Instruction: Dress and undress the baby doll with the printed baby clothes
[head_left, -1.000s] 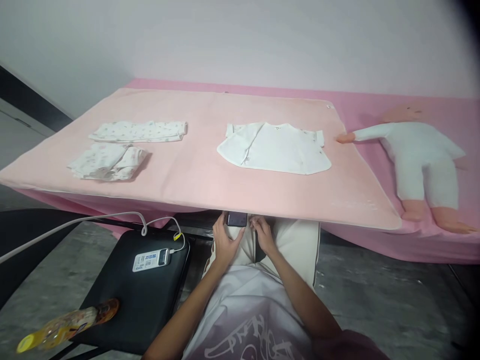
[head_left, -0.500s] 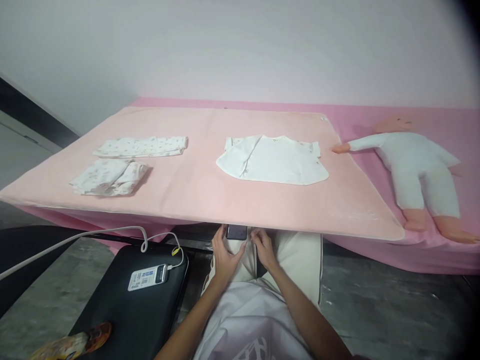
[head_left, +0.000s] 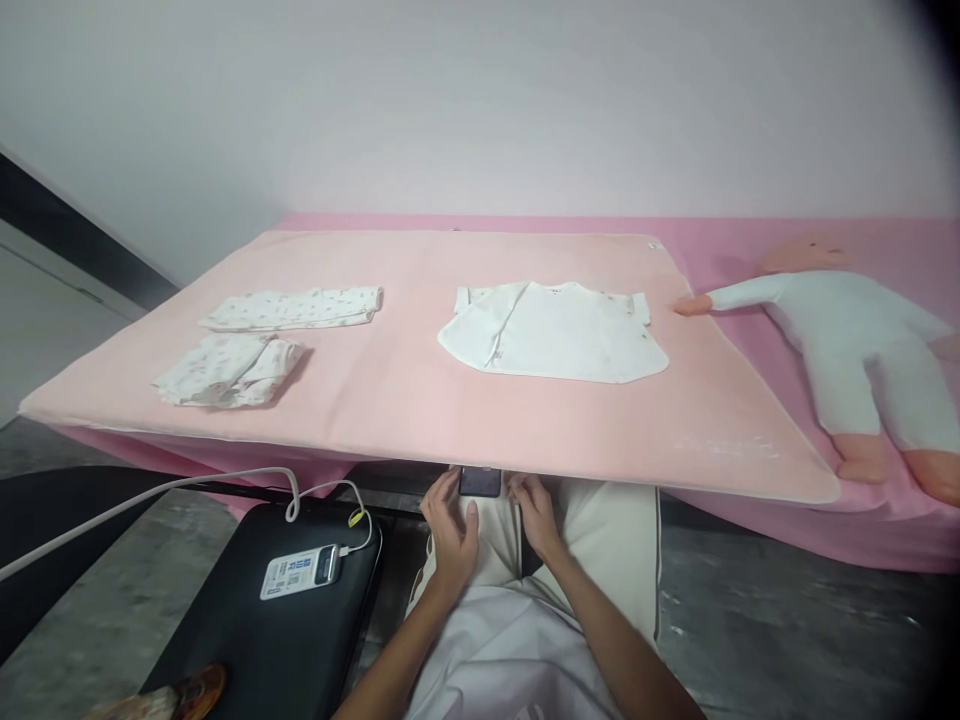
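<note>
A dark phone (head_left: 481, 482) lies between my hands over my lap, partly under the table's front edge. Around its left side my left hand (head_left: 452, 530) has its fingers and thumb spread apart. My right hand (head_left: 535, 512) is by the phone's right side, fingers curled with the tips together; whether they hold anything is too small to tell. On the pink mat (head_left: 390, 420) a small white shirt (head_left: 570, 335) lies flat. To its left are a folded patterned garment (head_left: 292, 308) and a bundled patterned cloth (head_left: 229, 370).
A doll in white clothing (head_left: 847, 340) lies at the right on pink cloth. A black seat (head_left: 247, 640) at lower left bears a power bank (head_left: 300, 572) with a white cable (head_left: 225, 474). A shoe (head_left: 199, 690) shows at the bottom left.
The view has shifted, so the table and clothes appear slightly lower. My left thumb has moved away from the phone's lower edge.
</note>
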